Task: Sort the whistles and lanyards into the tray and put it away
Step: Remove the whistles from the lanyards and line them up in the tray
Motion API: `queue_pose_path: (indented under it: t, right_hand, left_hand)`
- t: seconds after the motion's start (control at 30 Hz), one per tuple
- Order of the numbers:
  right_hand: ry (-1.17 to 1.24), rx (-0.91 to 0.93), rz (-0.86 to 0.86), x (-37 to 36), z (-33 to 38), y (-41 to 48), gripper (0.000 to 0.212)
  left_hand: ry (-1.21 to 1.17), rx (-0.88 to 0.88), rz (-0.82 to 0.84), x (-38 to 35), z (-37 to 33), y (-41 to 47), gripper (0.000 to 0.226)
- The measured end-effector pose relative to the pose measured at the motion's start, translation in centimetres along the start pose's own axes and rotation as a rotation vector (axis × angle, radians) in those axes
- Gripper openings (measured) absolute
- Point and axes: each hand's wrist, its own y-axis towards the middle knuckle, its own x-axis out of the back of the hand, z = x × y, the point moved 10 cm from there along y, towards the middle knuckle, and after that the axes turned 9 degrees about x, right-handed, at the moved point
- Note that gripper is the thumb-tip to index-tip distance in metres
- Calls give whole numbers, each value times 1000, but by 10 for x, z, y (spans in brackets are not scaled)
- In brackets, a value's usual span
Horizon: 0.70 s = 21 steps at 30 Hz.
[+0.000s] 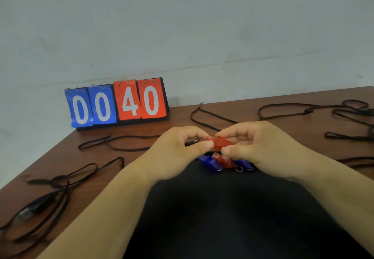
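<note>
Both hands meet over the table's near middle. My right hand (261,145) pinches a red whistle (221,142) between thumb and fingers. My left hand (180,149) pinches the whistle's left end, where a small dark metal clip (192,142) shows. Below the hands lie a blue whistle (210,162), another red whistle (225,160) with a key ring (239,169), and a second blue whistle (248,165). Black lanyards lie scattered: one behind the hands (204,120), one to the left (113,143), a tangle at the near left (56,184). No tray is visible.
A flip scoreboard (117,103) reading 00 and 40 stands at the back left edge of the brown table (178,117), against the wall. More black lanyards (344,111) sprawl at the far right. My dark clothing (232,218) fills the lower middle.
</note>
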Motion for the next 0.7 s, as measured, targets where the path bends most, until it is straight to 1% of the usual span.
queue_pose_path:
  t: [0.1, 0.2, 0.27, 0.37, 0.5, 0.57, 0.63, 0.7]
  right_hand:
    - [-47, 11, 1, 0, -2, 1, 22]
    - [-114, 42, -43, 3, -4, 2, 18]
    - [-155, 71, -61, 4, -2, 1, 19]
    - [-223, 91, -35, 0, 2, 0, 22]
    - [-323, 104, -50, 0, 2, 2, 21]
    - [-322, 88, -47, 0, -1, 3, 20]
    - [-284, 71, -40, -1, -2, 4, 19]
    - [-264, 59, -8, -4, -5, 4, 20]
  left_hand:
    - [62, -28, -25, 4, -3, 0, 6]
    - [72, 6, 6, 2, 1, 1, 10]
    - [38, 47, 32, 0, 5, 1, 16]
    - [-42, 119, 72, -3, 14, 3, 25]
    - [-88, 171, 103, -6, 19, 4, 28]
    - [-60, 139, 83, -4, 18, 5, 21]
    - [20, 59, 43, 1, 12, 5, 10]
    - [81, 2, 62, 0, 7, 4, 13]
